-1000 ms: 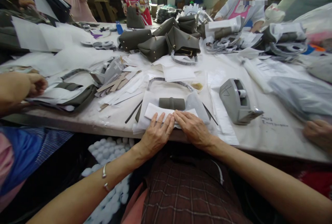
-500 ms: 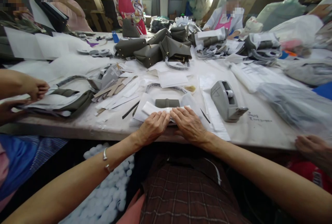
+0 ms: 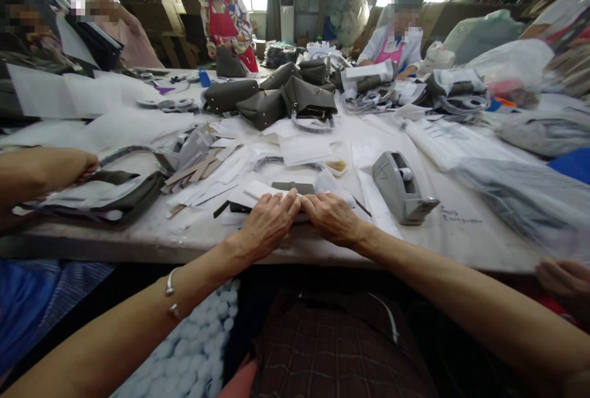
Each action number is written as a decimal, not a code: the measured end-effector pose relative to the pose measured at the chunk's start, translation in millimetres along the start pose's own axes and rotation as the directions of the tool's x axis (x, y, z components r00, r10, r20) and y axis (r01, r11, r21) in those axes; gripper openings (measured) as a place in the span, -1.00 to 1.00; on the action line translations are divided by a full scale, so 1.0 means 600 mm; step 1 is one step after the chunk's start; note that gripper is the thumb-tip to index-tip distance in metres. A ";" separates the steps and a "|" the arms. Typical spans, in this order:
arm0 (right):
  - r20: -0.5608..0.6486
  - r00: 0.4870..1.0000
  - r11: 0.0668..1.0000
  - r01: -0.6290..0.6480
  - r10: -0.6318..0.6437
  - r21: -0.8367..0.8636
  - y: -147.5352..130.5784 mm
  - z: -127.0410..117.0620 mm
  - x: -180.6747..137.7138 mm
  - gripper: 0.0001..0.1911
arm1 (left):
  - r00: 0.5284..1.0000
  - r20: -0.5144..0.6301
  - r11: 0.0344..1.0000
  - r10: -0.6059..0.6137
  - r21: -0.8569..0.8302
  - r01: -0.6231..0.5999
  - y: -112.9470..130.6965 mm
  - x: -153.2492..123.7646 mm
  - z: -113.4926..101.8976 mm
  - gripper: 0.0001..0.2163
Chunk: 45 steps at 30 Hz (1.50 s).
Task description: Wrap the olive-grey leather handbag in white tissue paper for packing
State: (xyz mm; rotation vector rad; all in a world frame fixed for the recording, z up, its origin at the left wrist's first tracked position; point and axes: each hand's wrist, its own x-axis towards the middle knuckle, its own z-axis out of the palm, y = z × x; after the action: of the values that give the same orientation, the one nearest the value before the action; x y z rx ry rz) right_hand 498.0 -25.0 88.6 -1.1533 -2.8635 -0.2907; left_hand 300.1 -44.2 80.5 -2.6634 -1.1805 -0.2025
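Across the cluttered bench (image 3: 461,238), left hand (image 3: 270,221) and right hand (image 3: 332,218) are pressing flat, fingers (image 3: 286,202) extended and gripping nothing, pinning thin white paper (image 3: 257,190) down against the olive-grey leather piece (image 3: 293,187) lying just beyond them.

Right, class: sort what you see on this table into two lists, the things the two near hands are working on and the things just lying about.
In hand: left hand, right hand, white paper, olive leather piece.
Lying about: tape dispenser, olive bags, card strips, small dish.
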 end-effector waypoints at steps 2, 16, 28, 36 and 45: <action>0.014 1.000 1.000 -0.001 0.001 -0.002 0.002 -0.005 0.005 -0.76 | 0.996 -0.076 0.998 -0.035 0.049 0.039 0.007 0.002 0.008 -0.39; -0.273 0.962 0.934 0.096 0.002 0.344 0.010 -0.006 -0.040 -0.67 | 0.892 -0.452 0.997 0.015 0.071 0.019 0.005 -0.037 0.080 -0.64; 0.063 0.812 0.806 -0.584 0.581 0.100 0.239 0.105 0.041 -0.72 | 0.819 -0.562 0.992 -0.117 -0.036 0.117 0.026 -0.056 0.108 -0.67; -0.001 0.778 0.768 -0.620 0.628 0.159 0.273 0.100 0.052 -0.67 | 0.793 -0.590 0.988 -0.150 -0.073 0.133 0.029 -0.054 0.119 -0.65; 0.054 0.816 0.785 -0.570 0.576 0.241 0.200 0.061 -0.141 -0.87 | 0.832 -0.543 0.993 -0.116 -0.039 0.112 0.024 -0.050 0.101 -0.66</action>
State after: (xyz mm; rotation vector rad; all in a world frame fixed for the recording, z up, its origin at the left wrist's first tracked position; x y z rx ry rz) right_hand 643.1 9.0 62.4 -1.8511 -2.2734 0.0827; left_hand 293.2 -59.3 13.6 -2.2884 -1.1295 -0.9190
